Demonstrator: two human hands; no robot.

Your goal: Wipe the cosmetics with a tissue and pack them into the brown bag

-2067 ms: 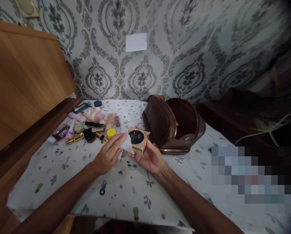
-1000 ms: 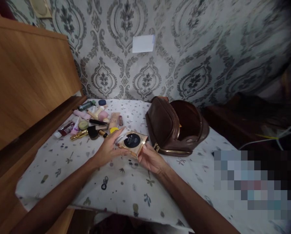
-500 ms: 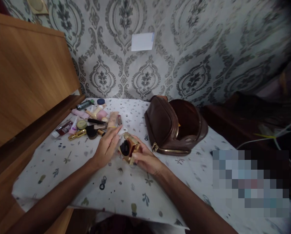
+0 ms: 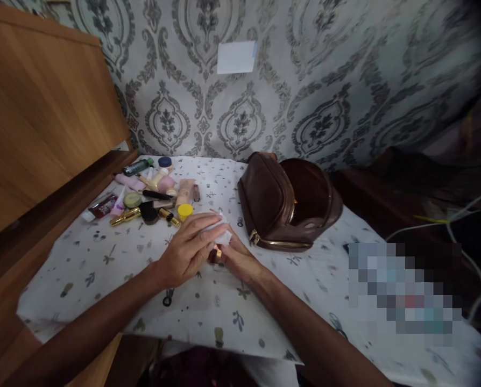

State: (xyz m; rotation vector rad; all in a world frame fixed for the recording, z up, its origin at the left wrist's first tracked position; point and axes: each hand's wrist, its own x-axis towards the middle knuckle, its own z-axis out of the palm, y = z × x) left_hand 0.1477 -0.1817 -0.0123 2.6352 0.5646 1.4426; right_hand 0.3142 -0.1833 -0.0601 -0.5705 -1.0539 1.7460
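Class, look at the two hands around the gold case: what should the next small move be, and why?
Probably slide the left hand, with its white cloth, slightly down over the gold case: a shiny part shows uncovered below the fingers, while the right hand seems to steady the case.

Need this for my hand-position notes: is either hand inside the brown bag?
No: the left hand and right hand both show around a gold case and white wipe, outside the brown bag.

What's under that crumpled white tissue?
Under the crumpled white tissue, part of a shiny gold object shows between the left hand and the right hand. The rest is covered by tissue and hands.
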